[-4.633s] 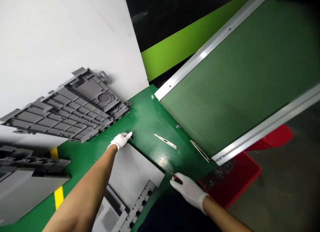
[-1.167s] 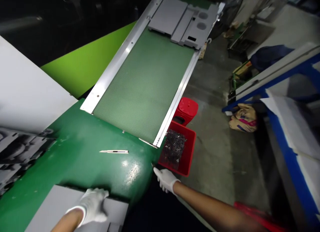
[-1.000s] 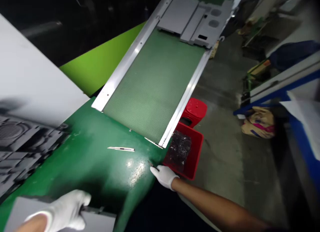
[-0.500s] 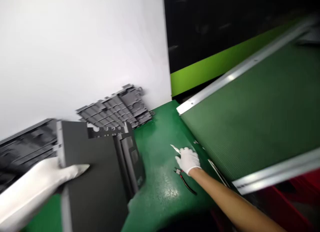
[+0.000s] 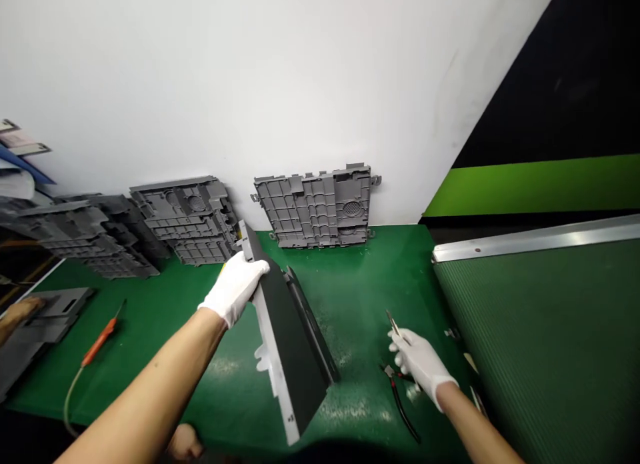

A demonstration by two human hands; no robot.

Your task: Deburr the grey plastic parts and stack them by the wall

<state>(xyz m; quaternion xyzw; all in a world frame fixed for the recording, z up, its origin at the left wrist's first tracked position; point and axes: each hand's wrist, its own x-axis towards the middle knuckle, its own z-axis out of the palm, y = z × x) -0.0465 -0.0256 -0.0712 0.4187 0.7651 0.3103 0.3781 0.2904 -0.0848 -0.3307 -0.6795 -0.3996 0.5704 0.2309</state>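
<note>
Firmly, left hand (image 5: 235,287) grips dark panel (image 5: 290,347) (tilted on edge); right hand (image 5: 421,365) pinches slim blade (image 5: 393,323).

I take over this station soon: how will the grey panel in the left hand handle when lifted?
Probably stiff: the panel shows a straight edge though the left hand grips only its top corner. Likely light for its size, since one hand steadies it. Held up on edge and tilted, it may tip if released.

We are holding a matt grey plastic panel (image 5: 295,351) in our cloth-gloved left hand (image 5: 235,287), a shiny metal blade (image 5: 393,323) in our right hand (image 5: 423,365).
</note>
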